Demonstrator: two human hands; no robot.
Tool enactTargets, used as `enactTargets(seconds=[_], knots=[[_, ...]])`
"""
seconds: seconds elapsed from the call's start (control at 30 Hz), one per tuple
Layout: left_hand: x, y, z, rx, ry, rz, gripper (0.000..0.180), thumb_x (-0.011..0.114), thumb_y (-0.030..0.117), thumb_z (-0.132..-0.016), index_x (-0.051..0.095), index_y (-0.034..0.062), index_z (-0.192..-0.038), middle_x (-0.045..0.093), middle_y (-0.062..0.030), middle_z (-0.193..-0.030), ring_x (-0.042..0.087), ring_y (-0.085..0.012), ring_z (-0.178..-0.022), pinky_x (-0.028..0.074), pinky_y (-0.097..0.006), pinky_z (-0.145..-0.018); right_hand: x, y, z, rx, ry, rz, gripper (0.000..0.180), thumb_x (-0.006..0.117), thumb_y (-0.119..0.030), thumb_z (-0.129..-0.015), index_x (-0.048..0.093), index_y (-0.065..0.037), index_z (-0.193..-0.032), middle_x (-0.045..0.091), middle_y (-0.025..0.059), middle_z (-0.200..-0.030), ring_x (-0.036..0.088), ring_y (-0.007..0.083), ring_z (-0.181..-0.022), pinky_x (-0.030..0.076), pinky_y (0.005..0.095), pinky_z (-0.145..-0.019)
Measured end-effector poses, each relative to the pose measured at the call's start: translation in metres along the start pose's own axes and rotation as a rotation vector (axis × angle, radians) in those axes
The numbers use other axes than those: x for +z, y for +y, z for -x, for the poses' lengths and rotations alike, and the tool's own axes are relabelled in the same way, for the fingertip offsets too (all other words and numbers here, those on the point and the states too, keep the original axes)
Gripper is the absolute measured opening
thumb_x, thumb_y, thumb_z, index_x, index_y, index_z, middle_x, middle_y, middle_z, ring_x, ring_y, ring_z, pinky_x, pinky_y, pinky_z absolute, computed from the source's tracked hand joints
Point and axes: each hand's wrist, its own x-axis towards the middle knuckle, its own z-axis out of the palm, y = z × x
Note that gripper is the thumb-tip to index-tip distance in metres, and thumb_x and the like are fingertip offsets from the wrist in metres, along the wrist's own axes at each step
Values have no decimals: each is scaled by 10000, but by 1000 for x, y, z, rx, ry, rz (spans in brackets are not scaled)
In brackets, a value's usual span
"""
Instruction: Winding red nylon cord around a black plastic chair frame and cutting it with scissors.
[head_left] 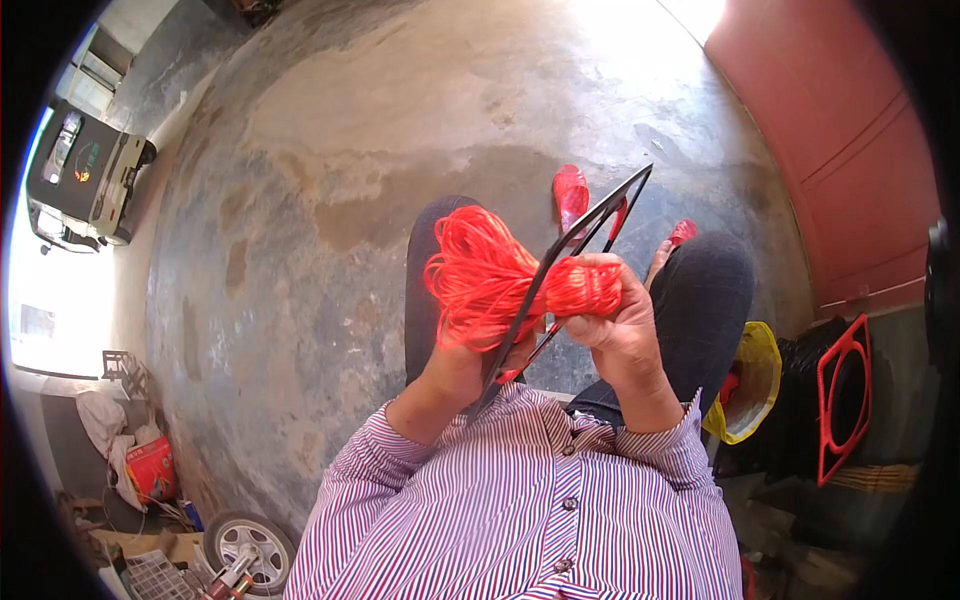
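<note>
A thick hank of bright red-orange cord (483, 275) is in front of me, its loops fanned out to the left and its right end bound tightly. My right hand (622, 325) is closed around that bound end. A narrow black frame (543, 265), seen almost edge-on, slants across the hank, its far tip pointing up and right. My left hand (462, 372) is closed at the frame's lower part, under the loops. The cord and frame partly hide its fingers. A small red bit shows on the frame beside that hand.
Red shoes (570, 195) are on the concrete floor (290, 270) ahead. A yellow-rimmed container (765, 385) and a red frame (845, 400) stand at right. A wheel (248, 552) and a red bag (150, 470) lie at lower left. A vehicle (85, 175) is parked far left.
</note>
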Motion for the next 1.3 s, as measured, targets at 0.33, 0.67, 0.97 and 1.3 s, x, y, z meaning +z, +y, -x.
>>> enactTargets(seconds=[0.33,0.67,0.97,1.3], knots=[[-23,8,-4,90,-99,46,625,456,332,-918,440,-29,-1428,599,-122,-951,481,-115,-592,370,-231,-487,-31,-23,-12,38,103,-576,553,478,-512,-995,546,-32,-1259,635,164,-1156,613,307,-1094,471,467,-968],[-57,3,-5,143,-163,248,413,484,189,-984,506,54,-1374,593,-177,-966,486,-144,-591,398,-255,-458,-26,-16,-11,111,32,-316,562,380,-578,-1010,544,-52,-1122,554,67,-711,534,187,-579,486,373,-640],[-70,40,-2,36,-148,266,373,523,149,-978,536,-3,-1318,609,-141,-824,450,-111,-517,366,-236,-404,-43,-8,-17,155,150,-421,427,505,-473,-1006,554,-57,-1088,606,101,-779,604,191,-654,533,336,-589],[-82,54,16,-41,31,204,535,353,378,-1069,606,-92,-1096,518,-66,-539,340,-82,-395,297,-225,-358,-31,57,-22,301,118,563,334,734,-256,-909,582,-8,-1075,656,42,-965,589,93,-862,498,271,-764]])
